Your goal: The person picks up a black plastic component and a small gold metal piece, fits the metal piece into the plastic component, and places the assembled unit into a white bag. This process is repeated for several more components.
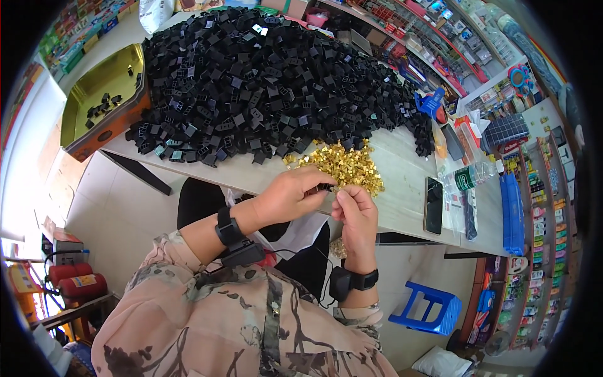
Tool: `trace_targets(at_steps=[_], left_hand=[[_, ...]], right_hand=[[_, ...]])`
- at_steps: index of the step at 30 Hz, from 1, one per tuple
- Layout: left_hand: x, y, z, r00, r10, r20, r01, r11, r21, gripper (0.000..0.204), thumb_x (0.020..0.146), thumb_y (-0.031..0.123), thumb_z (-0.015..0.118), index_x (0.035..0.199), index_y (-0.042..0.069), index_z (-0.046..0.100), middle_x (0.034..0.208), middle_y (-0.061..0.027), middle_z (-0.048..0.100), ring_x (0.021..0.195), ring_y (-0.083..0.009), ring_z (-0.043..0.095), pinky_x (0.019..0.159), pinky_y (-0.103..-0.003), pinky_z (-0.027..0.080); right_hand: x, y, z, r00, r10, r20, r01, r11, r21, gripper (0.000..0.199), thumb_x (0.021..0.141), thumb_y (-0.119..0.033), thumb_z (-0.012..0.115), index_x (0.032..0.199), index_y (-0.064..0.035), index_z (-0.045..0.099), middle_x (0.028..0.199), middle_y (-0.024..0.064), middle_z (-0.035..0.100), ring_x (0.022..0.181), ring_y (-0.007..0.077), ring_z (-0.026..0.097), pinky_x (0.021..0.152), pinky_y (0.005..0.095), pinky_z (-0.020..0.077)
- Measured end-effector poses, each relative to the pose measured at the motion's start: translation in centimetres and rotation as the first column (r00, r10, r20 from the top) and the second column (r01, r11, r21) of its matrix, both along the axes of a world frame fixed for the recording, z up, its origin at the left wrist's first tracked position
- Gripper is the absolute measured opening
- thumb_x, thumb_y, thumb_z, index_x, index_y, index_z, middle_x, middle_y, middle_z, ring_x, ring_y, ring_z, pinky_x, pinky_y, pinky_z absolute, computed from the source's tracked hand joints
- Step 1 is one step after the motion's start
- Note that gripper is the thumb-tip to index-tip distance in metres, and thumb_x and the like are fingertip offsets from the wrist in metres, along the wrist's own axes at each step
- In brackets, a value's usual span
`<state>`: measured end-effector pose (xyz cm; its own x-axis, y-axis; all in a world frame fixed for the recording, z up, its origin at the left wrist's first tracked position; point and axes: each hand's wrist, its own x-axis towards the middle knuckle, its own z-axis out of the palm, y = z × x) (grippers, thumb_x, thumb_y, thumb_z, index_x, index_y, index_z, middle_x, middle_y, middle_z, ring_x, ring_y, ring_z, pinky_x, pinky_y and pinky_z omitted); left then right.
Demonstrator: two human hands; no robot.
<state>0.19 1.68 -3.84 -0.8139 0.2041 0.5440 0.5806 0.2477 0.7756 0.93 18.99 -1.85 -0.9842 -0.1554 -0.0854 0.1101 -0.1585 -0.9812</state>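
My left hand (294,194) is closed around a small black plastic piece (325,187), most of it covered by the fingers. Close against it, my right hand (357,217) pinches with thumb and forefinger at the end of that piece; whatever tiny part sits between those fingertips is too small to make out. Both hands are held over the table's front edge. Just beyond them lies a small heap of shiny gold metal clips (352,164). A large mound of black plastic pieces (264,88) covers much of the table behind.
An open gold-lined tin (78,129) with some black pieces stands at the left. To the right on the table (402,207) are a phone (433,205), a plastic bottle (474,176) and a blue tape dispenser (431,102). A blue stool (430,308) stands on the floor.
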Motion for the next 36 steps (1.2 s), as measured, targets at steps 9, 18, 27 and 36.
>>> trace_targets(at_steps=[9, 18, 27, 36], left_hand=[[0.2, 0.0, -0.4, 0.996, -0.054, -0.069, 0.051, 0.998, -0.044, 0.028, 0.079, 0.004, 0.060, 0.107, 0.005, 0.059, 0.087, -0.0128, 0.062, 0.077, -0.0297, 0.061, 0.067, -0.035, 0.049], [0.3, 0.1, -0.2, 0.997, -0.065, -0.048, 0.053, 0.975, -0.216, 0.028, 0.079, 0.006, 0.060, 0.107, 0.005, 0.059, 0.089, -0.0139, 0.062, 0.080, -0.0325, 0.061, 0.068, -0.038, 0.049], [0.1, -0.2, -0.2, 0.985, -0.155, -0.076, 0.141, 0.976, -0.165, 0.030, 0.079, 0.003, 0.060, 0.109, 0.004, 0.058, 0.087, -0.0131, 0.062, 0.077, -0.0321, 0.060, 0.066, -0.036, 0.049], [-0.5, -0.4, 0.6, 0.842, -0.252, 0.477, 0.039, 0.911, 0.411, 0.024, 0.085, 0.005, 0.060, 0.109, 0.005, 0.058, 0.082, 0.0014, 0.059, 0.065, -0.0040, 0.054, 0.056, -0.019, 0.042]], right_hand=[[0.3, -0.2, 0.3, 0.999, 0.037, 0.000, -0.037, 0.986, 0.163, 0.011, 0.089, -0.016, 0.060, 0.089, -0.0055, 0.058, 0.073, -0.0008, 0.059, 0.061, 0.0043, 0.053, 0.055, 0.0168, 0.0417], [0.3, 1.0, 0.0, 0.995, 0.098, 0.034, -0.103, 0.957, 0.272, 0.014, 0.089, -0.019, 0.062, 0.089, -0.0062, 0.058, 0.073, -0.0015, 0.059, 0.062, 0.0040, 0.053, 0.056, 0.0163, 0.0414], [0.4, 1.1, 0.2, 0.989, 0.140, 0.053, -0.149, 0.962, 0.229, 0.016, 0.089, -0.021, 0.061, 0.093, -0.0063, 0.058, 0.075, -0.0014, 0.060, 0.063, 0.0043, 0.053, 0.057, 0.0164, 0.0416], [-1.3, 2.7, -0.3, 0.985, 0.012, -0.170, 0.065, 0.896, 0.438, 0.016, 0.087, -0.018, 0.062, 0.095, -0.0047, 0.061, 0.076, -0.0005, 0.060, 0.064, 0.0060, 0.055, 0.057, 0.0197, 0.0424]])
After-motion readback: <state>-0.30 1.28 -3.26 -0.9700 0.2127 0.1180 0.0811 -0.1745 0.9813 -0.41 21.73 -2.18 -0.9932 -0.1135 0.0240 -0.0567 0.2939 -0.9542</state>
